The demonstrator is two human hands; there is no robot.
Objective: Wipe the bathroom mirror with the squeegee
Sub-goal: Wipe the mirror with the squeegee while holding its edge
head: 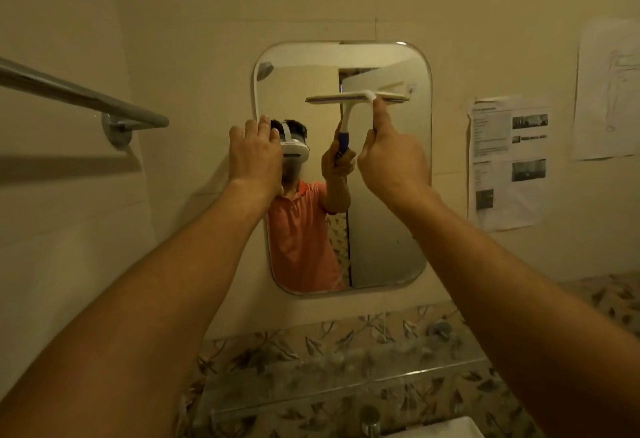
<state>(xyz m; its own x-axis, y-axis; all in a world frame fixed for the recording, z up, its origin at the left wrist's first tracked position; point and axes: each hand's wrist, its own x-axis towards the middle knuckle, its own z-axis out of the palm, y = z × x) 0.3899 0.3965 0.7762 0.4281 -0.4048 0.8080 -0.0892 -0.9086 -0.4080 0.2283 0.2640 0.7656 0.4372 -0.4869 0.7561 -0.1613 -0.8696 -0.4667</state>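
A rounded rectangular mirror (pixel 388 230) hangs on the tiled wall straight ahead. My right hand (pixel 393 157) grips the handle of a white squeegee (pixel 360 96), thumb stretched up along it. The blade lies level against the glass in the upper right part of the mirror. My left hand (pixel 254 152) rests with straight fingers on the mirror's left edge, about halfway up. The glass reflects a person in an orange shirt and the squeegee's blue-and-white handle.
A chrome towel bar (pixel 83 96) juts from the left wall. Printed papers (pixel 509 160) are stuck to the wall right of the mirror. Below runs a glass shelf (pixel 311 392) over leaf-patterned tiles, with a tap (pixel 370 420) and a sink corner (pixel 446 429) at the bottom.
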